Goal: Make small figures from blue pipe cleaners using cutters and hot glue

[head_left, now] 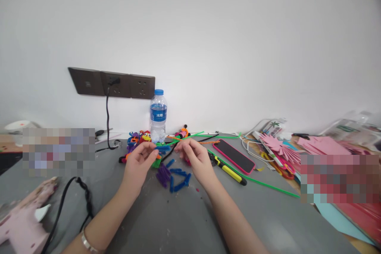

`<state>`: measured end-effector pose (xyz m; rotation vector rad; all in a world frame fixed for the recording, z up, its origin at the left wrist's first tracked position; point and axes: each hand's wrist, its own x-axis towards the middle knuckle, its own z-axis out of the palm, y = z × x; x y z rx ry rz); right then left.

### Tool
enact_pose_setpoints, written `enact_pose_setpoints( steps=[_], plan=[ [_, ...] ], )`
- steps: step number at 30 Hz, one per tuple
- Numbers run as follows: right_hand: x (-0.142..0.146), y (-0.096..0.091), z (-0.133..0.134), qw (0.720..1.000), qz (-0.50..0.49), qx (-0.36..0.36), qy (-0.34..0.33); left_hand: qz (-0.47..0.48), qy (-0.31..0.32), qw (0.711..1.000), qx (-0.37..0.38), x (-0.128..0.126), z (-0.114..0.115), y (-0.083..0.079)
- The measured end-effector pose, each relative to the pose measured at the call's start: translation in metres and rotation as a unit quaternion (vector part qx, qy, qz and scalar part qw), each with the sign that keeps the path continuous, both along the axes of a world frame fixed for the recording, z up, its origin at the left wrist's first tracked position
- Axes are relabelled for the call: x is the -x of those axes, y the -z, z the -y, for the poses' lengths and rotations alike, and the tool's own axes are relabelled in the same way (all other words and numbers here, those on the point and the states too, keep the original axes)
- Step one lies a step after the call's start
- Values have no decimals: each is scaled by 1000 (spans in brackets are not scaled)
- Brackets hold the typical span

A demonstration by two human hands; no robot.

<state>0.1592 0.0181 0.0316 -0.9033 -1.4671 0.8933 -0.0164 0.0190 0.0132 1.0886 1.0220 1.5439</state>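
My left hand (139,164) is closed, with thumb and forefinger pinching a short blue pipe cleaner piece (163,148). Opposite it, my right hand (197,159) has its thumb and fingers drawn together; whatever may be between them is too small to make out. Below and between the hands lie several cut blue pipe cleaner pieces (180,186) and a cluster of purple pieces (163,175). Colourful pipe cleaner figures (134,139) sit just behind my left hand. Another orange and pink figure (182,132) stands behind my right hand, partly hidden by green and black stems.
A water bottle (158,117) stands against the wall. Right of my hands lie a phone (234,156), a yellow-and-black tool (230,170) and a long green pipe cleaner (268,185). A pink glue gun (25,222) and black cord (61,206) occupy the left; pink papers (323,145) the right.
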Motion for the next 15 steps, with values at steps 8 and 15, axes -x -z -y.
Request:
enact_pose_setpoints(
  steps=[8, 15],
  plan=[
    [-1, 0, -2, 998, -28, 59, -9, -7, -4, 1000, 10, -1, 0, -1],
    [0, 1, -1, 998, -45, 42, -22, -31, 6, 999, 8, -1, 0, -1]
  ],
)
